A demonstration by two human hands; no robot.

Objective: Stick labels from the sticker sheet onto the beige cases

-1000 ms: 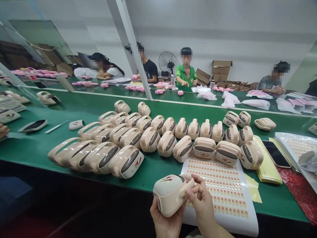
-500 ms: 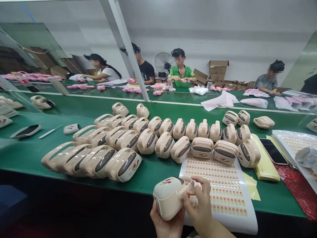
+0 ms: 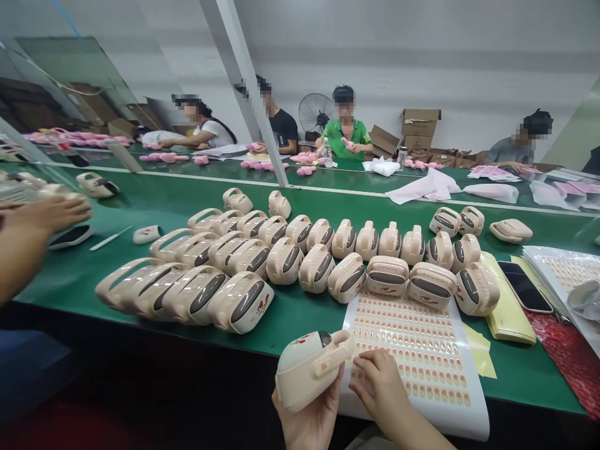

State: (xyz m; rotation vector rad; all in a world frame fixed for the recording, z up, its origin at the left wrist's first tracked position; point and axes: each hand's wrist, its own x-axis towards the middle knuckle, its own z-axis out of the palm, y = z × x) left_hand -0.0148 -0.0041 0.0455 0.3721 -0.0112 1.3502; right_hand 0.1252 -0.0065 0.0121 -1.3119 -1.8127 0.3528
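Observation:
My left hand [image 3: 309,412] grips a beige handled plastic case [image 3: 300,375] from below, holding it tilted just off the table's front edge. The case has a pale end with a red print and a dark panel partly in view. On the side of its handle shows a small oval sticker [image 3: 322,367]. Beside it, my right hand [image 3: 379,381] is over the left edge of a white sticker sheet [image 3: 473,412], thumb and forefinger apart, with nothing visible between them. Rows of small oval stickers cover the sheet. Similar beige cases [image 3: 241,303] stand in rows behind.
A co-worker's hand [image 3: 56,215] reaches in at the left, near a white pen-like tool [image 3: 110,239]. At right lie yellow paper [image 3: 510,322], a phone [image 3: 525,286] and red wrap [image 3: 562,356]. Several people sit behind the low green divider [image 3: 328,199].
My right hand has left the case's handle and moved down to the sticker sheet. The case has shifted slightly left in my left hand, its oval sticker now visible. A co-worker's hand has come in at left.

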